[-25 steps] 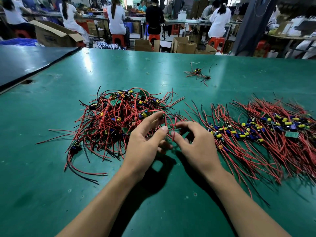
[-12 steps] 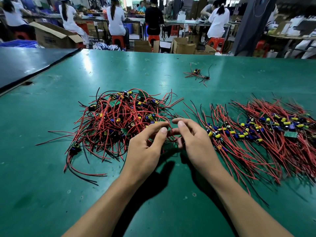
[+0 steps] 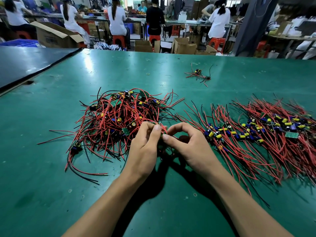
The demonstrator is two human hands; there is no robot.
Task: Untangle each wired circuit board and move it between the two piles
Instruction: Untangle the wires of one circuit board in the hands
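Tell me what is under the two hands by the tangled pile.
Red wires pinched by the left hand and right hand, and the shadowed green table. Whatever hangs beneath the palms is hidden.

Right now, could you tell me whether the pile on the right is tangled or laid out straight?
Laid out straight: in the right pile the wires run roughly parallel, unlike the knotted left pile.

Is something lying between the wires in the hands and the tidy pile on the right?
Nothing visible. The left hand and right hand pinch red wires at the edge of the tangled pile; only bare green table separates them from the tidy pile.
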